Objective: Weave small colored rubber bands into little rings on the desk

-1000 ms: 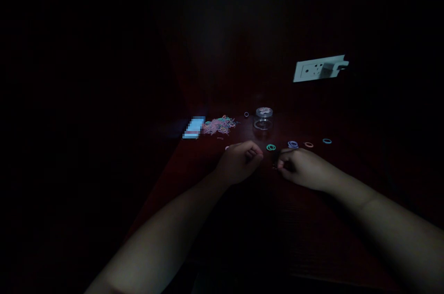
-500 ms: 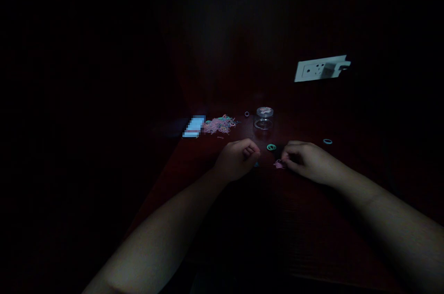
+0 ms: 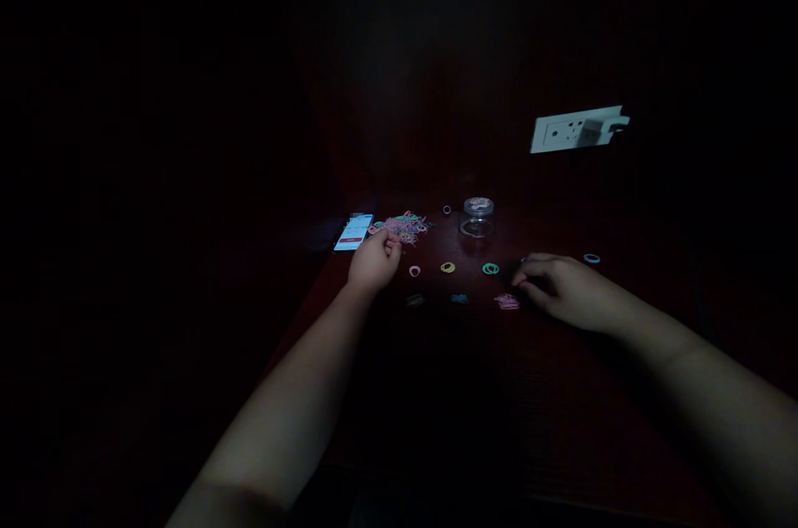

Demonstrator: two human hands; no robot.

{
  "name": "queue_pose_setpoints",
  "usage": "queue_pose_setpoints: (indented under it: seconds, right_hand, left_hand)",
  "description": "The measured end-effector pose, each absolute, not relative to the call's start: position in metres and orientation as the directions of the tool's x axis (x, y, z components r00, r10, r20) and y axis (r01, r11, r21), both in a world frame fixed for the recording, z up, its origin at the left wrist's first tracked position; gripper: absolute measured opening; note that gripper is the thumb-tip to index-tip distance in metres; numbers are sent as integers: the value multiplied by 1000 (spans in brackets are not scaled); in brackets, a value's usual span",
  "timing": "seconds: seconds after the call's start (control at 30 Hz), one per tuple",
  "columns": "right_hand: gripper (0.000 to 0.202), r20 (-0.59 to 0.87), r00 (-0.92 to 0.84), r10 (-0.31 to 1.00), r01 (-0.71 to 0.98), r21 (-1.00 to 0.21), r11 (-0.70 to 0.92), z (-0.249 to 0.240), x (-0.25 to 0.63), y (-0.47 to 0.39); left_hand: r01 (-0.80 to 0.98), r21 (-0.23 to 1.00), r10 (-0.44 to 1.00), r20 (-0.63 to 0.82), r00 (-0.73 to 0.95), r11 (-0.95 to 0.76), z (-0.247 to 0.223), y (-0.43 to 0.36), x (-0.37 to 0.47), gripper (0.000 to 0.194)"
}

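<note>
The left hand [image 3: 374, 260] was at the near side of a tangled pile of small elastic bands [image 3: 405, 227], close to the tabletop's back left corner. Its fingers were curled inward; whether they gripped a band could not be told. A lit smartphone [image 3: 354, 233] lay along the left edge, just beside the pile.

The right hand [image 3: 554, 287] was low over the tabletop [image 3: 474, 395], farther toward the right edge, its fingers bent; whether the tips met could not be made out. Just beside them lay a bunch of pink bands [image 3: 507, 302]. Leftward, in line with the bunch, were a blue bunch [image 3: 460, 298] and a dim, dark bunch [image 3: 415, 300].

Nearer the back edge, a pink ring [image 3: 415, 271], yellow rings [image 3: 447, 268] and green rings [image 3: 490, 268] made a row, with a blue ring [image 3: 592, 259] beyond the right hand. Behind stood a lidded clear jar [image 3: 477, 220], near a small pale ring [image 3: 447, 209]. A wall socket [image 3: 558, 131] held a plug [image 3: 598, 129].
</note>
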State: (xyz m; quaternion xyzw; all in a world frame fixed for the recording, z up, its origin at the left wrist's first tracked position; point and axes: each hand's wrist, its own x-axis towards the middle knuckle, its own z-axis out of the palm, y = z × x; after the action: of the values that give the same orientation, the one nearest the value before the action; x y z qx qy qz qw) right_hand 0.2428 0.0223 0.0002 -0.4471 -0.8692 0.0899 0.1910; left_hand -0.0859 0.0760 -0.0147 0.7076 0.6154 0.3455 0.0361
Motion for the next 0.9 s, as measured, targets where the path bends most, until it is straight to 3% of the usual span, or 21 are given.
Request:
queue_pose_setpoints:
  seconds: [0.17,0.57,0.9]
  right_hand:
    - [27,224,-571,790,717,-334,612,-5,239,21]
    - [18,170,-608,776,690,-371,622,-15,233,26]
    - [27,268,-535,801,699,-393,598,1,240,23]
  left_hand:
    - [876,450,920,391,-18,-174,-27,89,-99,17]
    - [916,383,951,311,-5,-121,-30,91,-99,33]
    - [920,380,953,303,-23,-98,-37,99,-94,17]
